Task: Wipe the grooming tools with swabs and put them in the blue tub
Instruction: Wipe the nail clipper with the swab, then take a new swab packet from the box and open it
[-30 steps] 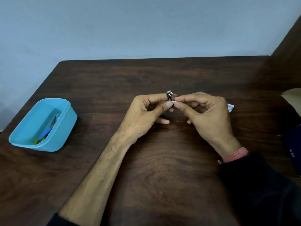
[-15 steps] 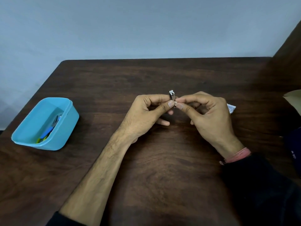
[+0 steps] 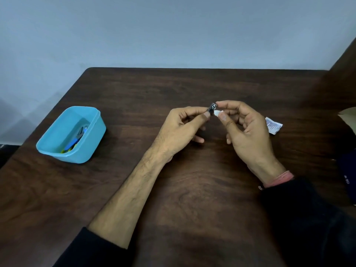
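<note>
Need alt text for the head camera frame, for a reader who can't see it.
Above a dark wooden table, the left hand pinches a small metal nail clipper while the right hand holds a white swab beside it. A blue tub holding tools sits at left; a torn wrapper lies at right.

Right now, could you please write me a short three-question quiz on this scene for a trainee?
1. True or false: the blue tub already holds some tools.
2. Which hand pinches the nail clipper? A) left hand B) right hand
3. Fill in: the right hand pinches a small white ____ beside the clipper.

Key
1. True; blue and yellow-green handled tools lie inside.
2. A.
3. Swab; its torn wrapper seems to lie on the table to the right.
</note>
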`<action>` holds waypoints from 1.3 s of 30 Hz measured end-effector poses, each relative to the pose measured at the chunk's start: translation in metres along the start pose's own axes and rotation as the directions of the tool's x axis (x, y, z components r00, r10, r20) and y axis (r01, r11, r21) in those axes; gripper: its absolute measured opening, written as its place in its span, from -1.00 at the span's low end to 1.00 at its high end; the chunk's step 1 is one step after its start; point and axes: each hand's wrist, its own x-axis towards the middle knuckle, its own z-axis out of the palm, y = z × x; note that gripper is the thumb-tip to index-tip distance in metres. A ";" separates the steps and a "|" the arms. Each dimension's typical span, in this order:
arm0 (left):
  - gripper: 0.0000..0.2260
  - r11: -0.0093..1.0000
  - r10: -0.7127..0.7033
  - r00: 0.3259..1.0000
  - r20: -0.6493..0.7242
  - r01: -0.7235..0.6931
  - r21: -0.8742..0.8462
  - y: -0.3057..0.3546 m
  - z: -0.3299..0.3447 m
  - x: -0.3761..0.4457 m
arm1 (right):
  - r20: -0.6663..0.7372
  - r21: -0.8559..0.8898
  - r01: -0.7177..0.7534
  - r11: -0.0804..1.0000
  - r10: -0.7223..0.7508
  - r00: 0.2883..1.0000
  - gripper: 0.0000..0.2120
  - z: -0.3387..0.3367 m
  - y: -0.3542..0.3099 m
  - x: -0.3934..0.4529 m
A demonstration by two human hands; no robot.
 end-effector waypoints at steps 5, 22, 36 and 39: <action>-0.80 0.998 0.048 0.995 -0.091 -0.043 0.054 -0.003 0.007 -0.024 | 0.028 0.049 -0.026 0.998 0.025 0.999 -0.81 0.005 -0.010 -0.014; -0.92 0.739 0.349 0.532 -0.771 0.349 0.576 0.055 -0.170 -0.169 | 0.241 0.279 -0.020 0.960 -0.050 0.969 -0.87 0.162 -0.106 -0.039; -0.65 0.296 -0.112 0.639 -0.761 0.753 0.588 0.047 -0.208 -0.104 | 0.318 0.267 -0.321 0.908 0.231 0.919 -0.88 0.197 -0.071 -0.061; -0.61 0.255 -0.138 0.644 -0.752 0.757 0.602 0.042 -0.209 -0.097 | 0.313 0.274 -0.328 0.904 0.239 0.919 -0.91 0.196 -0.069 -0.062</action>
